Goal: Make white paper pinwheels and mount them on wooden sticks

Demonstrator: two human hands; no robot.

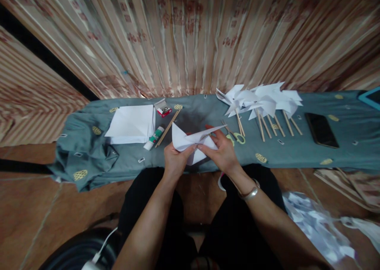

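Note:
My left hand [175,159] and my right hand [221,151] both pinch a folded white paper piece [192,141], a half-formed pinwheel, just above the near edge of a grey-blue cloth [208,115]. The fingers of both hands meet at the paper's centre. A silver bangle sits on my right wrist. Yellow-handled scissors [236,136] lie just right of my right hand. A glue stick [153,138] and a wooden stick [168,128] lie left of the paper.
A stack of white paper sheets [132,123] lies at the left, with a small red box [164,111] behind it. Several finished paper pinwheels on sticks [261,101] lie at the right, then a black phone [321,129]. Paper scraps [314,222] litter the floor.

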